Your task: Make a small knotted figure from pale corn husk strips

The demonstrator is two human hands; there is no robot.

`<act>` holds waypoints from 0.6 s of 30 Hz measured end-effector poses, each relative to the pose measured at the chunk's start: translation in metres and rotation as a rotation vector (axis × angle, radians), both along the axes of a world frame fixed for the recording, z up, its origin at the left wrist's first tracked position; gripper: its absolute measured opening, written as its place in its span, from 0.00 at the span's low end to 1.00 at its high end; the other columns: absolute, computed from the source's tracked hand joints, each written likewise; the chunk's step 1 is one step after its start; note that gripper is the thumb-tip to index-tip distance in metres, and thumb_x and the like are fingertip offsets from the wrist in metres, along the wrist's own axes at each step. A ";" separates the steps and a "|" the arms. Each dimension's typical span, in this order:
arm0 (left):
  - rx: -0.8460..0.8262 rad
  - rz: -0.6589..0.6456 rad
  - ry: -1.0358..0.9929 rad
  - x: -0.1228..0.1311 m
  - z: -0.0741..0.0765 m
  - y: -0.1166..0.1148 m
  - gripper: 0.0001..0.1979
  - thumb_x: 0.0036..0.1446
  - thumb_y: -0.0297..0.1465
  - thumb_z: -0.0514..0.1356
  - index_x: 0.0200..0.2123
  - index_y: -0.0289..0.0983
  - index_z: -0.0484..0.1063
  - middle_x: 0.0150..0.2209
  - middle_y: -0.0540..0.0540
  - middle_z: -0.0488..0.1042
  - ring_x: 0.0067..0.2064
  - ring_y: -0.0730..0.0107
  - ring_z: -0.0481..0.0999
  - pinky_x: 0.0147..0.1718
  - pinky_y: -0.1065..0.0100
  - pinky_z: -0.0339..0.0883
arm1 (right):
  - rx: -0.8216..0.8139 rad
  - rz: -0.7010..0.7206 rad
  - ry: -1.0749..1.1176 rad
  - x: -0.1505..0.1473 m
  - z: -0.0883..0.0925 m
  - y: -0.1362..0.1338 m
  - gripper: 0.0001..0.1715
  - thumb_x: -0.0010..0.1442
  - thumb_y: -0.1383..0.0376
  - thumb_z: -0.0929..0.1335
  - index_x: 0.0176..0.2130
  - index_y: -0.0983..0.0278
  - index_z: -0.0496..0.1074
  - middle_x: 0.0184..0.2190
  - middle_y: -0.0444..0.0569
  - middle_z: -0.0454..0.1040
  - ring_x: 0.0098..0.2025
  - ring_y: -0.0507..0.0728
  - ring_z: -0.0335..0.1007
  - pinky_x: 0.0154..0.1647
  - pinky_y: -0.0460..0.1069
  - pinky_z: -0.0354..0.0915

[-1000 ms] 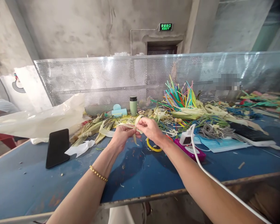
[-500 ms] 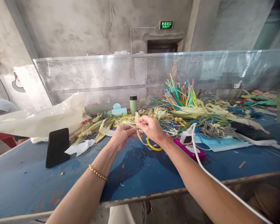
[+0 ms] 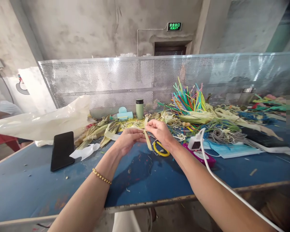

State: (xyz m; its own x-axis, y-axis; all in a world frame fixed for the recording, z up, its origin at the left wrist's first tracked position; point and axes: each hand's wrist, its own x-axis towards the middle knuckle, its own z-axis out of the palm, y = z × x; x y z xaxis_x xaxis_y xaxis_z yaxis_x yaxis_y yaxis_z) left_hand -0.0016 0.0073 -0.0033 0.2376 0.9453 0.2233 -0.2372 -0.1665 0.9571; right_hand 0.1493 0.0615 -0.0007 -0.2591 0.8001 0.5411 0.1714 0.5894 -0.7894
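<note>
My right hand (image 3: 160, 132) is closed, thumb and fingers pinching a pale, flat strip that looks like corn husk (image 3: 148, 139). One end of the strip stands up above the fingertips and the other hangs toward the table. My left hand (image 3: 130, 140) reaches in from the left, its fingers nearly straight and close together, against the strip near the pinch. Its thumb side partly hides what it grips. Another pale curled length (image 3: 109, 132) comes out behind the left hand; whether it joins the held strip is hidden. A yellow ring (image 3: 161, 154) lies just below my right hand.
On the blue table (image 3: 87, 190) are a black phone (image 3: 62, 150), white scrap (image 3: 85, 151), dry husks (image 3: 96, 131), a green tumbler (image 3: 139, 109), colourful stems (image 3: 187, 98), cord (image 3: 219, 134), a purple box (image 3: 206, 159) with white cable (image 3: 219, 182), and a blue mask (image 3: 228, 149).
My left fingers have straightened from a tighter pinch. My right hand has moved slightly away to the right with the strip, whose lower end hangs straighter. The view has shifted a little.
</note>
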 end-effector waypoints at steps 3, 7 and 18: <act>0.082 0.141 0.158 -0.002 -0.002 0.003 0.07 0.45 0.29 0.66 0.26 0.30 0.78 0.24 0.42 0.77 0.26 0.68 0.75 0.27 0.69 0.64 | -0.102 0.083 0.072 0.001 0.000 -0.001 0.13 0.50 0.58 0.70 0.28 0.65 0.68 0.19 0.40 0.65 0.21 0.48 0.55 0.23 0.45 0.53; 0.196 0.351 0.299 -0.006 -0.006 0.011 0.04 0.44 0.28 0.66 0.23 0.33 0.77 0.20 0.50 0.72 0.23 0.74 0.67 0.24 0.71 0.57 | -0.139 0.112 -0.005 0.001 0.005 -0.010 0.17 0.53 0.54 0.69 0.25 0.65 0.68 0.15 0.37 0.56 0.18 0.47 0.47 0.21 0.45 0.47; 0.218 0.330 0.370 -0.005 -0.006 0.010 0.05 0.44 0.26 0.63 0.19 0.33 0.76 0.20 0.48 0.72 0.24 0.73 0.67 0.25 0.70 0.58 | -0.159 0.096 -0.021 -0.001 -0.001 -0.007 0.16 0.51 0.56 0.72 0.26 0.64 0.66 0.13 0.37 0.59 0.15 0.47 0.52 0.16 0.44 0.48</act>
